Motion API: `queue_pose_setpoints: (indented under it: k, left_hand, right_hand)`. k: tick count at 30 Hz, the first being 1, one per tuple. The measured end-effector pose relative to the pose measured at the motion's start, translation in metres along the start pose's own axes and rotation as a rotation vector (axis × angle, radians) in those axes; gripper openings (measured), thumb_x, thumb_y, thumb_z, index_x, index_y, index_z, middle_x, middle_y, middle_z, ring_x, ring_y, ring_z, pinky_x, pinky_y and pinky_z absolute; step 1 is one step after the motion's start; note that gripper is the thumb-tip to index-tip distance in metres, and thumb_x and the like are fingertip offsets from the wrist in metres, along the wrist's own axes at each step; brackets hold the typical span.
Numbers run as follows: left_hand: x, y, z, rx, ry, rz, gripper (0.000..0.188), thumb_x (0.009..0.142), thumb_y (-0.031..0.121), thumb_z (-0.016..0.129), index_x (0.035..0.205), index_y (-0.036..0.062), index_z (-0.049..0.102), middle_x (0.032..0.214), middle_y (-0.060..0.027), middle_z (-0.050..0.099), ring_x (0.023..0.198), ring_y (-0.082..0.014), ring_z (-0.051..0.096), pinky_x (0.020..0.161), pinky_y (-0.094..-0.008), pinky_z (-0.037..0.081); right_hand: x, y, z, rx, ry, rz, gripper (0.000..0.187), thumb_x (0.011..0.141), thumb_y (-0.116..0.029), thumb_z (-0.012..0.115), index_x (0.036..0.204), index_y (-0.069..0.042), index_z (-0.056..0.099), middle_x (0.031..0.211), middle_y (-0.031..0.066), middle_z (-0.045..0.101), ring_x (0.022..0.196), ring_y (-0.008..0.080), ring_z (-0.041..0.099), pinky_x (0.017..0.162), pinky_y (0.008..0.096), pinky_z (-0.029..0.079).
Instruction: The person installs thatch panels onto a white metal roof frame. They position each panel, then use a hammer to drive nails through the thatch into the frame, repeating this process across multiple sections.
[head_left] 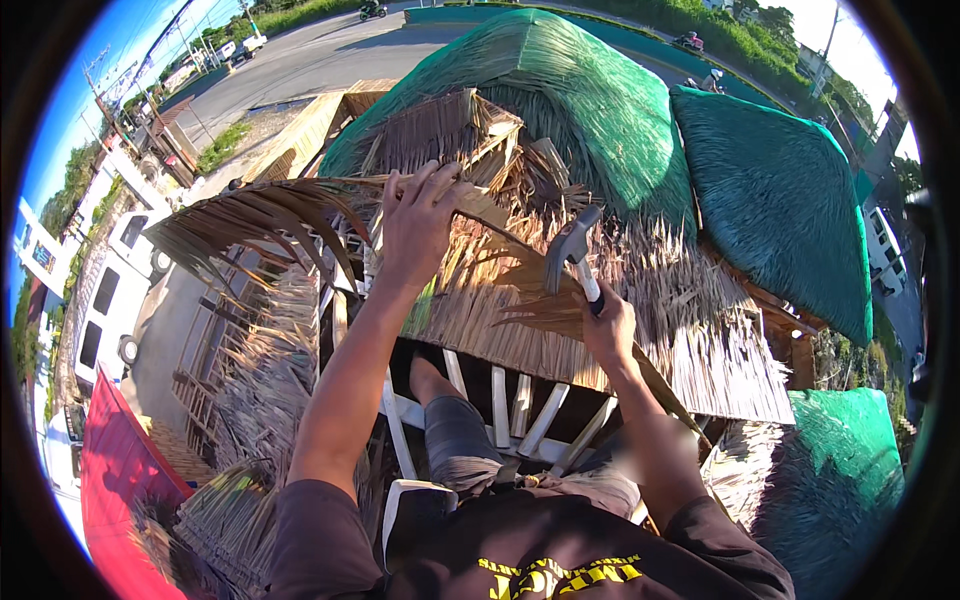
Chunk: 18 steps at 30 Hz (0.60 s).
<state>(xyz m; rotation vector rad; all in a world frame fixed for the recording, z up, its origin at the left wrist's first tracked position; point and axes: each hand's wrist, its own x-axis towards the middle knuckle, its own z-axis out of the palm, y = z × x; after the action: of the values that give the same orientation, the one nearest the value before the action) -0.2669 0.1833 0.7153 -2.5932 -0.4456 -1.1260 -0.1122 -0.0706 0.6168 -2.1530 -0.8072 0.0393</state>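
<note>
My left hand (415, 215) is raised over the roof, its fingers closed over the stiff upper edge of a long dried palm-leaf thatch panel (290, 205). Brown leaf strips hang from the panel to the left. Its other end slants down toward the right, passing behind my right hand (610, 325). That hand is wrapped round the handle of a claw hammer (570, 250), whose metal head points up, apart from the thatch. Under both hands lies fixed palm thatch (470, 310) on the roof.
Pale roof slats (500, 400) with dark gaps between them lie around my legs. Beyond rise a green-covered thatch roof (590, 110) and a second green one (780, 200) at right. A red sheet (120, 480) is at lower left, near a parked white van (105, 300). A road (300, 65) runs behind.
</note>
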Motion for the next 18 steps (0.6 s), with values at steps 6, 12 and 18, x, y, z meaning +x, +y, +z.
queue_pose_setpoints:
  k: [6, 12, 18]
  left_hand:
    - [-0.068, 0.114, 0.071, -0.850, 0.091, -0.740, 0.044, 0.094, 0.007, 0.063, 0.135, -0.0003, 0.050, 0.130, -0.0221, 0.056, 0.123, -0.0421, 0.053, 0.104, -0.0478, 0.043]
    - [-0.154, 0.236, 0.127, -1.158, -0.487, -0.573, 0.057, 0.084, 0.018, 0.074, 0.133, -0.0010, 0.051, 0.129, -0.0236, 0.056, 0.114, -0.0376, 0.058, 0.098, -0.0439, 0.047]
    - [-0.067, 0.210, 0.153, -0.689, -0.271, -0.399, 0.065, 0.087, 0.011, 0.061, 0.148, 0.0044, 0.040, 0.142, -0.0224, 0.051, 0.119, -0.0392, 0.058, 0.098, -0.0478, 0.049]
  right_hand:
    - [0.054, -0.041, 0.062, 0.236, 0.160, 0.035, 0.030, 0.090, -0.030, 0.073, 0.111, -0.008, 0.070, 0.079, 0.0181, 0.069, 0.072, 0.0385, 0.066, 0.065, 0.0426, 0.049]
    - [0.130, -0.103, 0.051, 0.416, 0.274, 0.076, 0.027, 0.092, -0.035, 0.070, 0.108, -0.014, 0.070, 0.083, 0.0146, 0.071, 0.080, 0.0397, 0.068, 0.069, 0.0488, 0.050]
    - [0.192, -0.115, -0.006, 0.819, 0.544, 0.077, 0.021, 0.091, -0.019, 0.074, 0.106, -0.005, 0.069, 0.085, 0.0103, 0.071, 0.075, 0.0256, 0.064, 0.073, 0.0380, 0.048]
